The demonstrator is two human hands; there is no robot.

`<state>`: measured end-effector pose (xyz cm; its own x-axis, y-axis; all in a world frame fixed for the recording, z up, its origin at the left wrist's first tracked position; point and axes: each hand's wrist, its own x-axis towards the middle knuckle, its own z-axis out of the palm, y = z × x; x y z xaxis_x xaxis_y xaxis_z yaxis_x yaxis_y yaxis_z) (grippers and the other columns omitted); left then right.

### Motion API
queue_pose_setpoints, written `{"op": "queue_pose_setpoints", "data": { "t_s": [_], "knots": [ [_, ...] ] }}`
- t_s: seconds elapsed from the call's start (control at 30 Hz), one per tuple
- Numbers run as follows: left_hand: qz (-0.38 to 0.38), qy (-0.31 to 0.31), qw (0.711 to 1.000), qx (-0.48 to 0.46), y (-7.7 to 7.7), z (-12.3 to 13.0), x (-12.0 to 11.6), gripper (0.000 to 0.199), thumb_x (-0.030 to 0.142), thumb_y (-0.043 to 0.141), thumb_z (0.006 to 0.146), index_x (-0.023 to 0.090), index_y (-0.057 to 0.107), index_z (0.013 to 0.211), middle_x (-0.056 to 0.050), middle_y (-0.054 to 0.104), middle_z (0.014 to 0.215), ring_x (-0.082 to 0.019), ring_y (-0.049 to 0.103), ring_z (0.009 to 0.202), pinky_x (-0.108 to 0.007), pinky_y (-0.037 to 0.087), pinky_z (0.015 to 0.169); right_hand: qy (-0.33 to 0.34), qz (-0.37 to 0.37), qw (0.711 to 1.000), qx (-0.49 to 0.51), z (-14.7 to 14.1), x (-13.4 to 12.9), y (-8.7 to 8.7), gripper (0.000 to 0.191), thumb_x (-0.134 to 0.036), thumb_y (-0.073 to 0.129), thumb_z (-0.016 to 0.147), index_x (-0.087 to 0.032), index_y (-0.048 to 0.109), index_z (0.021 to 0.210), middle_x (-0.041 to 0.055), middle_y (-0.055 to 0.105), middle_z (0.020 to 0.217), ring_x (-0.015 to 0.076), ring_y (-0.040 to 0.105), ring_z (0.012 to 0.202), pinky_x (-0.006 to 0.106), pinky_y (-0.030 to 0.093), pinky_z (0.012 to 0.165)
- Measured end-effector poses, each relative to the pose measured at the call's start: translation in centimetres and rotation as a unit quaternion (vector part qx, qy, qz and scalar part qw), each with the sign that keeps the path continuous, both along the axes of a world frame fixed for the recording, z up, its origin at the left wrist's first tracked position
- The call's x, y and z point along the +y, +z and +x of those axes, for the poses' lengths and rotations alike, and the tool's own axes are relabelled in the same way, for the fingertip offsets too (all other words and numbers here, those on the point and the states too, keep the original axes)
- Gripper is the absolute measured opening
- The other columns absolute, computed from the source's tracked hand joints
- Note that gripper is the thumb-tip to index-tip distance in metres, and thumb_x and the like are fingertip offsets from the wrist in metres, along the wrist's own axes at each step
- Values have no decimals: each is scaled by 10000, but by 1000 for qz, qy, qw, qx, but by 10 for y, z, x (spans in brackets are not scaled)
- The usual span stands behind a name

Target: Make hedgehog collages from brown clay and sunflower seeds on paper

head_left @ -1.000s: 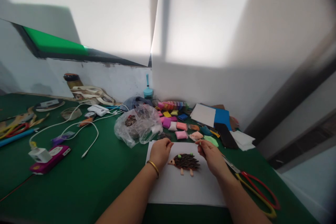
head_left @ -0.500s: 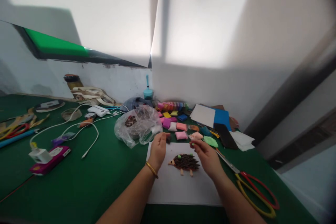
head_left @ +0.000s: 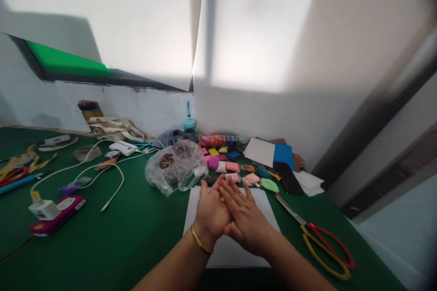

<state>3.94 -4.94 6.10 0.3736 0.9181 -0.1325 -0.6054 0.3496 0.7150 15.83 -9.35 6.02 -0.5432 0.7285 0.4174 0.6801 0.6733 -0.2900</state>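
Observation:
My left hand (head_left: 212, 213) lies palm up over the white paper (head_left: 218, 254), fingers stretched out. A small piece of green clay (head_left: 222, 199) shows on its palm. My right hand (head_left: 246, 218) rests flat, palm down, against the left palm and fingers, partly over the green piece. Both hands hide the clay hedgehog on the paper. A gold bangle (head_left: 200, 240) circles my left wrist.
Beyond the paper lie several clay packets (head_left: 232, 167), a green packet (head_left: 269, 185) and a clear plastic bag (head_left: 174, 163). Large scissors (head_left: 307, 225) lie at right. White cables (head_left: 121, 177) and a purple power strip (head_left: 58, 215) are at left.
My hands have come together over the paper, covering the hedgehog. The green piece has gone from my right fingertips to between the palms. The view has shifted slightly.

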Motion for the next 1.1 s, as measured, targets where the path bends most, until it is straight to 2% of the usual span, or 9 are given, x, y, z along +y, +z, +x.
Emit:
{"op": "queue_pose_setpoints", "data": {
  "t_s": [0.13,0.3,0.43,0.5,0.57,0.63,0.7,0.83,1.1],
  "knots": [
    [-66,-20,996,-56,1,0,-1,586,608,175,869,202,564,1034,-100,597,1135,-197,595,994,-359,511,800,5,-2,1000,4,10,9,-9,800,-699,302,793,-246,153,1435,73,234,1482,316,175,1356,532,-2,1092],
    [-145,-30,987,-65,2,-3,4,225,332,444,877,158,575,820,-22,592,730,-86,579,654,-206,477,609,-215,46,972,87,63,53,-20,545,-493,166,923,-238,507,1263,92,515,1281,266,425,1191,422,295,983],
    [35,51,987,149,1,-22,32,195,356,507,814,179,588,832,28,504,622,-75,472,526,-184,371,478,-392,7,917,-69,107,82,-33,284,-384,477,850,-248,726,824,107,627,897,275,511,910,379,346,744],
    [198,72,911,355,-3,-32,48,172,333,576,757,182,627,822,10,547,672,-104,506,600,-215,399,548,-395,13,909,-131,114,88,-41,218,-364,543,811,-251,728,792,108,615,863,270,496,889,364,321,710],
    [341,46,768,540,-11,-38,60,110,272,617,716,198,677,772,-22,595,759,-155,545,750,-263,420,687,-386,36,907,-165,112,90,-49,201,-356,558,802,-242,723,811,115,607,859,269,484,896,360,304,706],
    [422,3,640,643,-22,-40,65,128,194,623,700,225,705,794,-45,623,851,-194,547,855,-303,400,779,-385,56,904,-179,107,91,-54,201,-340,550,806,-225,715,814,119,600,848,271,482,899,360,297,706],
    [457,-26,561,690,-32,-38,66,183,150,614,698,232,715,827,-70,631,886,-222,542,895,-331,387,793,-386,64,903,-179,104,91,-58,196,-320,543,807,-212,707,798,117,596,829,267,488,885,356,297,702],
    [454,-45,514,726,-45,-33,62,162,141,555,740,189,710,744,-115,625,822,-248,538,885,-366,378,778,-386,59,911,-130,109,92,-58,202,-306,522,810,-209,699,799,110,609,836,252,504,861,343,313,701],
    [453,-1,517,727,-41,-27,61,171,171,480,796,156,651,795,-117,627,840,-230,560,854,-345,390,760,-326,-57,922,201,113,85,-44,269,-424,485,793,-204,626,855,39,631,795,196,557,735,299,397,648]
  ]
}}
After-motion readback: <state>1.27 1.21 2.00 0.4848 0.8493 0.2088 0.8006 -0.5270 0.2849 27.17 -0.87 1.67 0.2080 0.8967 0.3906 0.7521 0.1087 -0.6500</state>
